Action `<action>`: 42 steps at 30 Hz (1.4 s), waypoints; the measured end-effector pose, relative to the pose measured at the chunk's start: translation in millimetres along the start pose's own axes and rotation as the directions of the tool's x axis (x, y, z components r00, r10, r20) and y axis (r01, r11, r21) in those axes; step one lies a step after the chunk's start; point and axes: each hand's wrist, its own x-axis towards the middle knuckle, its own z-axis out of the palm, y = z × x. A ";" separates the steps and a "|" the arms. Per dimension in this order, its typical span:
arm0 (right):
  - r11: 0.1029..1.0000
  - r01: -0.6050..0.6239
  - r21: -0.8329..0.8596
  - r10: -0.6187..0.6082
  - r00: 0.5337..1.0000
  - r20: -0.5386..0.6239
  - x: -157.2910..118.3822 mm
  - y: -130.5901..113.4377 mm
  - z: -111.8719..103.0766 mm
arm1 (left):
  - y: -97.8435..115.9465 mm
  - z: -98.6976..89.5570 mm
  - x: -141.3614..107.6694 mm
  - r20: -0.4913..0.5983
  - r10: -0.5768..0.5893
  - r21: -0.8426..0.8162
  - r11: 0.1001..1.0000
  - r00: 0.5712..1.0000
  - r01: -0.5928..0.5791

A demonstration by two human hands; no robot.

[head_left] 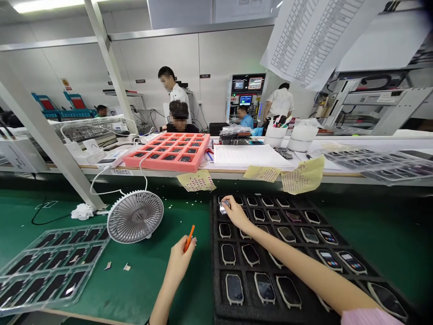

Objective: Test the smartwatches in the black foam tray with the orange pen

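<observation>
Pinching a small silver piece (pixel 223 207) in its fingers (pixel 230 204), the right hand (pixel 237 214) sits over the back corner of a black foam tray (pixel 216 275) on the green surface (pixel 375 243), where every slot in view holds a smartwatch (pixel 264 288), a few at the right with lit screens, most dark. The left hand (pixel 177 264) stays closed around an orange tool (pixel 189 238), just short of the tray's edge. Beyond it lie a fan (pixel 135 216) and a clear tray (pixel 50 266) of dark, flat pieces, with a pink tray (pixel 165 151) of devices on the bench behind.
</observation>
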 end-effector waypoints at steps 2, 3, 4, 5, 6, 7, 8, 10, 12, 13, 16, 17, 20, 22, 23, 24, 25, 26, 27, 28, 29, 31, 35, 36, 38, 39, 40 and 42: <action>0.992 0.019 -0.128 -0.019 1.000 0.001 9.6 8.8 -2.0 | -8.3 -4.7 -0.6 0.021 0.003 0.098 0.995 1.000 -0.006; 0.983 0.032 -0.183 -0.030 0.999 0.013 11.8 12.1 -2.8 | -11.6 -6.0 -1.5 0.037 -0.004 0.136 0.991 0.999 -0.001; 0.972 0.047 -0.232 -0.042 0.999 0.026 12.4 14.4 -4.6 | -14.4 -6.8 -2.7 0.048 -0.010 0.183 0.983 0.999 0.001; 0.959 0.064 -0.277 -0.056 0.998 0.034 11.9 16.1 -8.1 | -16.7 -7.5 -3.8 0.052 -0.017 0.234 0.972 0.999 0.004; 0.944 0.077 -0.320 -0.070 0.997 0.035 10.5 17.1 -13.6 | -18.4 -8.2 -4.8 0.050 -0.024 0.279 0.960 0.998 0.009; 0.929 0.085 -0.360 -0.080 0.996 0.029 8.6 17.9 -20.9 | -19.4 -8.9 -5.4 0.046 -0.032 0.312 0.950 0.998 0.016; 0.914 0.084 -0.397 -0.083 0.996 0.018 6.5 18.6 -29.5 | -19.7 -9.5 -5.7 0.041 -0.038 0.326 0.945 0.998 0.023; 0.890 0.059 -0.452 -0.068 0.998 -0.005 2.4 20.8 -46.9 | -18.1 -9.5 -5.0 0.045 -0.048 0.309 0.951 0.998 0.032; 0.880 0.026 -0.475 -0.037 0.999 -0.014 -0.4 24.4 -58.9 | -13.9 -6.8 -3.6 0.073 -0.046 0.279 0.960 0.996 0.024; 0.881 0.013 -0.474 -0.023 1.000 -0.014 -1.0 26.8 -61.8 | -11.1 -4.5 -3.1 0.083 -0.039 0.265 0.964 0.996 0.015; 0.909 -0.005 -0.416 0.007 1.000 0.003 1.2 33.8 -61.1 | -0.3 4.5 -4.8 0.119 -0.001 0.200 0.980 0.993 -0.023; 0.926 -0.009 -0.378 0.017 1.000 0.017 2.8 35.4 -59.5 | 4.4 7.4 -6.5 0.138 0.017 0.166 0.985 0.990 -0.040; 0.979 -0.030 -0.204 0.043 0.997 0.061 5.3 34.2 -56.1 | 21.4 15.7 -13.3 0.209 0.076 0.052 0.995 0.975 -0.089; 0.998 -0.051 -0.040 0.054 0.995 0.087 1.2 27.1 -54.4 | 33.8 22.8 -17.0 0.269 0.105 -0.026 0.995 0.957 -0.101; 0.996 -0.067 0.054 0.061 0.993 0.103 -3.0 21.7 -53.2 | 39.6 27.3 -18.0 0.303 0.109 -0.067 0.993 0.947 -0.093; 0.985 -0.087 0.150 0.069 0.990 0.124 -8.5 15.2 -51.4 | 44.8 32.4 -18.4 0.335 0.108 -0.111 0.991 0.936 -0.075; 0.963 -0.113 0.243 0.078 0.986 0.151 -15.0 7.8 -49.0 | 49.3 38.0 -18.3 0.361 0.103 -0.150 0.987 0.927 -0.051; 0.934 -0.144 0.328 0.087 0.979 0.182 -22.1 0.0 -46.0 | 53.1 43.8 -17.9 0.379 0.095 -0.183 0.983 0.921 -0.026; 0.899 -0.176 0.401 0.094 0.972 0.216 -29.3 -8.1 -42.7 | 56.2 49.7 -17.3 0.385 0.088 -0.208 0.978 0.919 -0.007; 0.862 -0.208 0.462 0.100 0.964 0.247 -36.3 -16.0 -39.2 | 58.7 55.2 -16.8 0.386 0.084 -0.226 0.974 0.918 0.006; 0.826 -0.236 0.511 0.104 0.956 0.274 -42.6 -23.5 -35.9 | 60.9 60.1 -16.5 0.385 0.083 -0.239 0.971 0.919 0.013; 0.763 -0.282 0.581 0.111 0.943 0.313 -52.3 -36.1 -30.4 | 64.5 67.4 -16.8 0.390 0.089 -0.257 0.966 0.917 0.015; 0.684 -0.326 0.652 0.124 0.934 0.336 -60.7 -49.5 -26.7 | 70.4 71.9 -19.8 0.384 0.123 -0.270 0.963 0.915 -0.016; 0.674 -0.329 0.662 0.128 0.934 0.334 -61.4 -50.9 -26.8 | 71.6 71.6 -20.7 0.383 0.125 -0.269 0.963 0.915 -0.019; 0.642 -0.341 0.687 0.137 0.932 0.334 -62.1 -52.7 -27.0 | 73.5 70.9 -22.2 0.386 0.117 -0.270 0.963 0.915 -0.009; 0.624 -0.349 0.699 0.140 0.930 0.339 -62.3 -53.4 -27.0 | 74.1 70.7 -22.9 0.388 0.111 -0.274 0.962 0.915 0.000; 0.605 -0.357 0.711 0.143 0.928 0.344 -62.5 -54.1 -26.7 | 74.6 70.5 -23.6 0.389 0.106 -0.280 0.960 0.915 0.007; 0.567 -0.373 0.734 0.149 0.923 0.354 -62.8 -55.6 -25.7 | 75.1 70.2 -24.7 0.384 0.098 -0.287 0.958 0.918 0.018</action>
